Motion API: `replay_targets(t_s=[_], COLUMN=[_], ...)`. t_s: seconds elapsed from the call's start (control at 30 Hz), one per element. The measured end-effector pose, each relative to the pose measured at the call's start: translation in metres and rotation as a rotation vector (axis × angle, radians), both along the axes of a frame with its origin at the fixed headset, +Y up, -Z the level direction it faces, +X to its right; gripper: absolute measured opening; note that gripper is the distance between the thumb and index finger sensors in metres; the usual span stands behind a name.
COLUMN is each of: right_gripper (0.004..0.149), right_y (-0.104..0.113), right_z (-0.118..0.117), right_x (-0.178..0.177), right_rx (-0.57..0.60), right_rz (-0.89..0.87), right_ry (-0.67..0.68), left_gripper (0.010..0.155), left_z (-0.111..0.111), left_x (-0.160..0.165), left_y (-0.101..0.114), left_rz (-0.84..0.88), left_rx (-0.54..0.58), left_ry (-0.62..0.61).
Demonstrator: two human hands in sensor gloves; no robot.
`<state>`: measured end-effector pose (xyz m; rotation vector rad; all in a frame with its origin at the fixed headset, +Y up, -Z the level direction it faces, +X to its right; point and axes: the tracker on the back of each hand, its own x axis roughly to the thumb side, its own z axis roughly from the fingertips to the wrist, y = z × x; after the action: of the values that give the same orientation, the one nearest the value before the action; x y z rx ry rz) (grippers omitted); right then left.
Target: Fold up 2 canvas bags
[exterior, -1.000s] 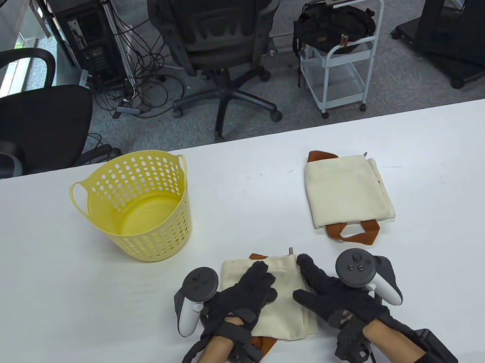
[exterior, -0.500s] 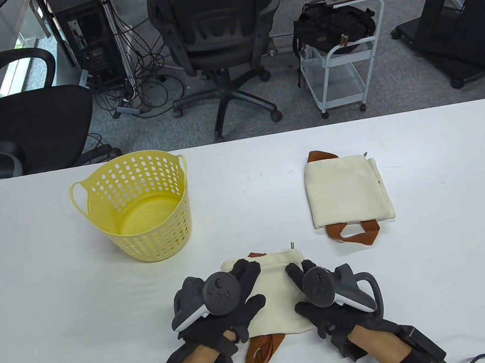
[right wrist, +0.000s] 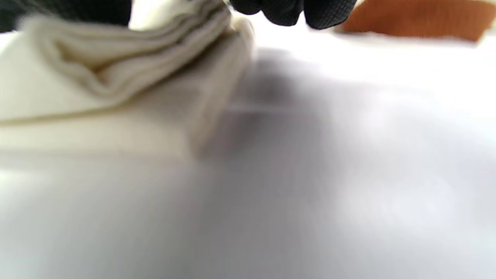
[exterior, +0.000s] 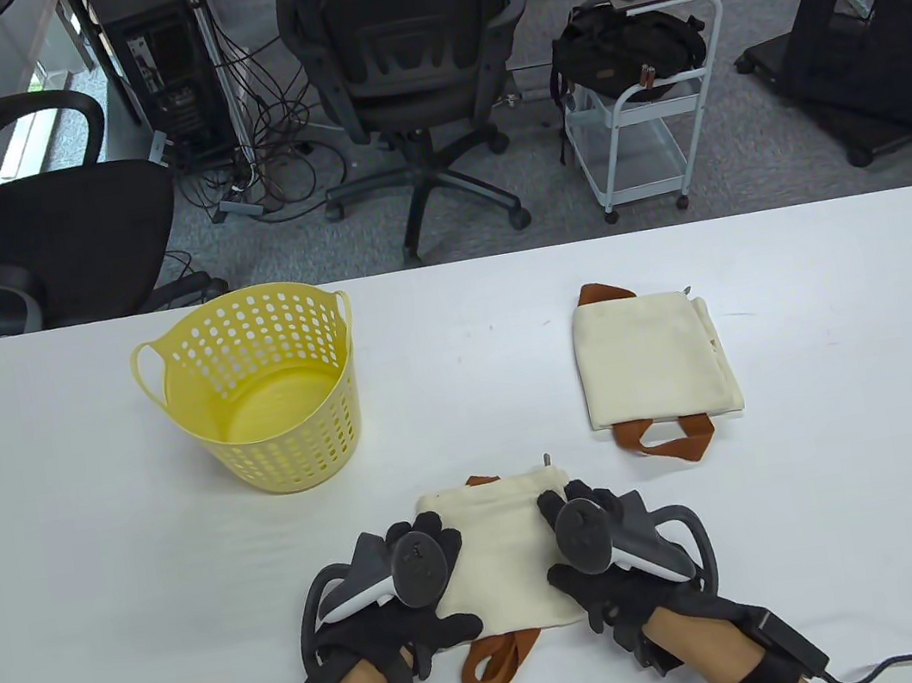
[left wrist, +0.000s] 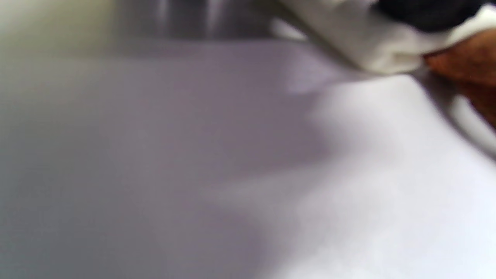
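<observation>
1. We judge the main risk to be the fold springing open: the near canvas bag (exterior: 501,557), by the table's (exterior: 64,555) near edge at its middle, is a stack of thick layers, and the right wrist view shows them bulging at the side, so a lopsided lift or squeeze could let them slide apart.
2. The brown handles (exterior: 492,663) trail out from the bag's near edge toward us; we think they could snag or drag if the bag is moved as it lies.
3. Our left hand (exterior: 408,603) grips the bag's left side, fingers curled over the edge onto the cloth.
4. Our right hand (exterior: 610,560) grips the right side the same way, fingers curled on top, thumb near the near corner.
5. The second canvas bag (exterior: 653,361) lies already folded toward the table's far right, well apart from both hands.
6. The yellow basket (exterior: 255,392) stands empty toward the far left.
</observation>
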<state>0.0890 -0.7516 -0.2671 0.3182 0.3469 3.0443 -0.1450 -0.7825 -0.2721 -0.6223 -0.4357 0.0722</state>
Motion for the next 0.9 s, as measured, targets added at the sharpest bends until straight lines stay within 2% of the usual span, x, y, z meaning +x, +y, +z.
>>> replay_targets(t_s=[0.17, 0.23, 0.27, 0.33, 0.37, 0.43, 0.57, 0.77, 0.83, 0.9], right_gripper=[0.075, 0.075, 0.075, 0.075, 0.076, 0.076, 0.083, 0.078, 0.076, 0.072], right_y=[0.021, 0.022, 0.018, 0.010, 0.000, -0.014, -0.024, -0.022, -0.023, -0.022], right_z=[0.006, 0.010, 0.010, 0.011, 0.009, 0.005, -0.003, -0.006, -0.004, 0.000], right_x=[-0.028, -0.033, -0.036, -0.040, -0.043, -0.044, -0.031, -0.002, 0.011, 0.014], right_rx=[0.134, 0.176, 0.144, 0.101, 0.043, -0.035, -0.144, -0.125, -0.131, -0.065], right_rz=[0.135, 0.109, 0.029, -0.053, -0.074, -0.030, -0.129, -0.012, -0.063, -0.093], right_ry=[-0.011, 0.038, 0.120, 0.174, 0.205, 0.182, 0.098, 0.013, -0.010, -0.051], left_gripper=[0.097, 0.097, 0.097, 0.097, 0.097, 0.097, 0.096, 0.097, 0.096, 0.096], left_z=[0.000, 0.000, 0.000, 0.000, 0.000, -0.001, -0.002, -0.001, 0.000, 0.000], left_x=[-0.001, -0.001, -0.001, -0.001, -0.001, -0.001, 0.000, -0.002, -0.001, -0.001], left_y=[0.000, 0.000, 0.000, 0.000, -0.001, -0.001, 0.000, 0.000, 0.000, 0.000], left_rz=[-0.006, -0.006, -0.008, -0.007, -0.007, -0.009, -0.016, -0.029, -0.028, -0.033], left_rx=[-0.002, -0.007, -0.007, -0.009, -0.010, -0.012, -0.015, -0.008, -0.003, 0.002], left_ry=[0.013, 0.014, 0.014, 0.013, 0.013, 0.014, 0.015, 0.023, 0.025, 0.022])
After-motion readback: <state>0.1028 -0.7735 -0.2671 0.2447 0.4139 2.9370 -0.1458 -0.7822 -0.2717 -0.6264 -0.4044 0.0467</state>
